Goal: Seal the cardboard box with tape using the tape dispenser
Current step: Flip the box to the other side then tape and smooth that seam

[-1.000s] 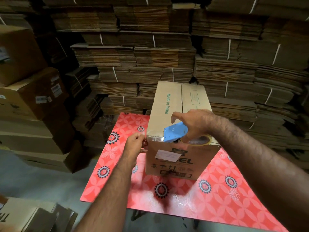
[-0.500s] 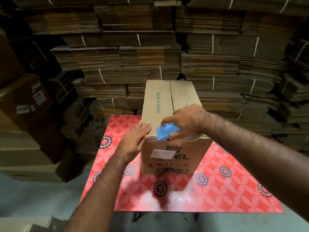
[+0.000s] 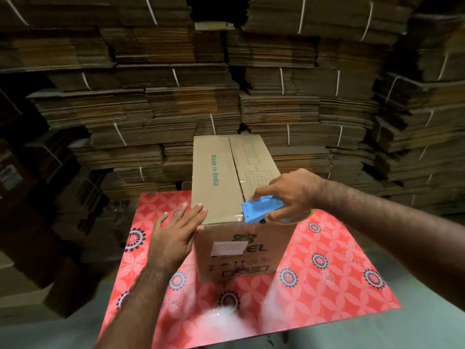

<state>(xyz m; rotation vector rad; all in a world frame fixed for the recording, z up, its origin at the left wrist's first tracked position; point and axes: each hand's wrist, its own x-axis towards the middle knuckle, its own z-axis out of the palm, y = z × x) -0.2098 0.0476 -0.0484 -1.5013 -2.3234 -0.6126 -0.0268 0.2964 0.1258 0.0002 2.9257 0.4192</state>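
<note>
A tall brown cardboard box (image 3: 216, 177) with "Made in India" printed on its closed top flaps stands on a red patterned table (image 3: 327, 285). My right hand (image 3: 292, 192) grips a blue tape dispenser (image 3: 261, 209) at the near end of the top seam, with the tape roll partly hidden under the hand. Clear tape shines along the near top edge by the dispenser. My left hand (image 3: 176, 233) lies flat with straight fingers against the box's near left corner.
Tied bundles of flattened cardboard (image 3: 276, 96) are stacked high right behind the table. More brown cartons (image 3: 15, 172) stand in the dark at the left. The grey floor (image 3: 50, 331) shows in front of the table.
My left hand let go of the box's left edge and opened flat against the near left corner. My right hand shifted the dispenser slightly right along the top near edge.
</note>
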